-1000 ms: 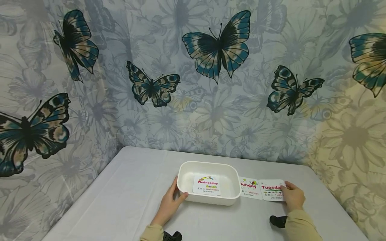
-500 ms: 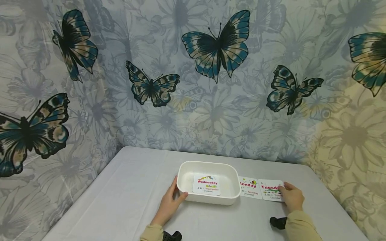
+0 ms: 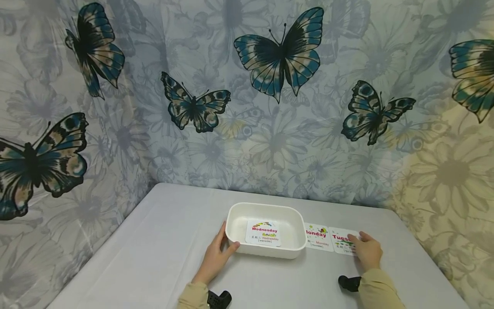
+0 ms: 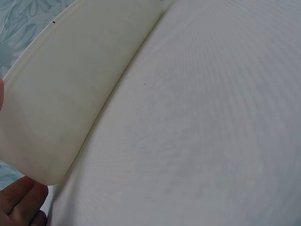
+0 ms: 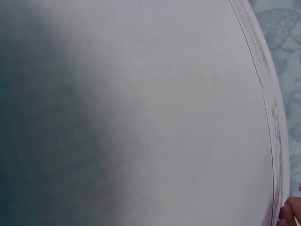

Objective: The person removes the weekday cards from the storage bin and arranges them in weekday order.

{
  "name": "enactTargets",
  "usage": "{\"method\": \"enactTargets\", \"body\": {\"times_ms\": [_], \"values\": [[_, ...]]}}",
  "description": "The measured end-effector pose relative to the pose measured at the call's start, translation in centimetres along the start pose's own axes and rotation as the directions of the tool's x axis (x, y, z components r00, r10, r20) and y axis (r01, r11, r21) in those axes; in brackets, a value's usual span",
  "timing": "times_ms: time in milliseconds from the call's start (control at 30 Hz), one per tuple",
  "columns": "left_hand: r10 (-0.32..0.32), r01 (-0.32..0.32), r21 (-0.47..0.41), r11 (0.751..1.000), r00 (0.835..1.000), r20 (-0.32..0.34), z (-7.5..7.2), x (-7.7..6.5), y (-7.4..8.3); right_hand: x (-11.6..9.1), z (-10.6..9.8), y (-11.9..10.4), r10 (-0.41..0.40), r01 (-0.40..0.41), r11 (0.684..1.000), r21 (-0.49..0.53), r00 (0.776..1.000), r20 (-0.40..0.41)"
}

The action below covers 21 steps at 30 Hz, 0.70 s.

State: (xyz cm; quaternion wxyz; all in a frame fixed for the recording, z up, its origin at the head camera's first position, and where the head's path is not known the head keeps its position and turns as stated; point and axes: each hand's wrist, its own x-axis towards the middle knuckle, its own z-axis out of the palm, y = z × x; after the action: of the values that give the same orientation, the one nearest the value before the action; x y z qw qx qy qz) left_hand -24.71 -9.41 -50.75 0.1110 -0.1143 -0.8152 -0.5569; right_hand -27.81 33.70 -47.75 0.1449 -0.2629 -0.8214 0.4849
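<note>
A white plastic basin [image 3: 266,253] stands on the table, with a Wednesday card [image 3: 263,233] lying inside it. My left hand [image 3: 215,254] holds the basin's left end, the thumb at its front rim and the other fingers along the side. In the left wrist view, fingers [image 4: 26,202] curl at the basin's lower corner. To the basin's right lies a Monday card [image 3: 319,238], partly hidden behind the rim. Beside it is a Tuesday card [image 3: 338,244]. My right hand [image 3: 368,251] rests on the Tuesday card's right part, covering the end of its word.
White cloth covers the table [image 3: 162,240]. Behind it hangs a floral curtain [image 3: 274,150] with printed butterflies. Black straps with knobs sit on both wrists, over light sleeves [image 3: 378,289].
My right hand has slid a little left, covering more of the Tuesday card. The left hand stays at the basin. The head view has tipped slightly.
</note>
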Motion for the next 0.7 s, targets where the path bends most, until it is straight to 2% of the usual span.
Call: {"method": "enactTargets", "body": {"times_ms": [200,367,600,700], "values": [[0.033,-0.033,0.009,0.999,0.999,-0.002,0.0,0.2,-0.2,-0.1,-0.1,-0.5,0.009,-0.008,0.999,-0.032,0.999,0.041],[0.038,-0.038,0.005,0.999,0.999,-0.001,-0.1,0.2,-0.1,-0.5,-0.1,-1.6,-0.036,0.04,0.998,-0.047,0.997,0.074],[0.004,-0.004,-0.003,1.0,1.0,0.0,0.0,0.1,-0.1,-1.8,0.8,-4.0,-0.084,0.076,0.995,0.062,0.987,0.138],[-0.005,0.005,-0.002,1.0,1.0,-0.001,0.0,0.0,0.0,-2.3,1.5,-4.9,-0.133,0.119,0.989,0.083,0.975,0.178]]}}
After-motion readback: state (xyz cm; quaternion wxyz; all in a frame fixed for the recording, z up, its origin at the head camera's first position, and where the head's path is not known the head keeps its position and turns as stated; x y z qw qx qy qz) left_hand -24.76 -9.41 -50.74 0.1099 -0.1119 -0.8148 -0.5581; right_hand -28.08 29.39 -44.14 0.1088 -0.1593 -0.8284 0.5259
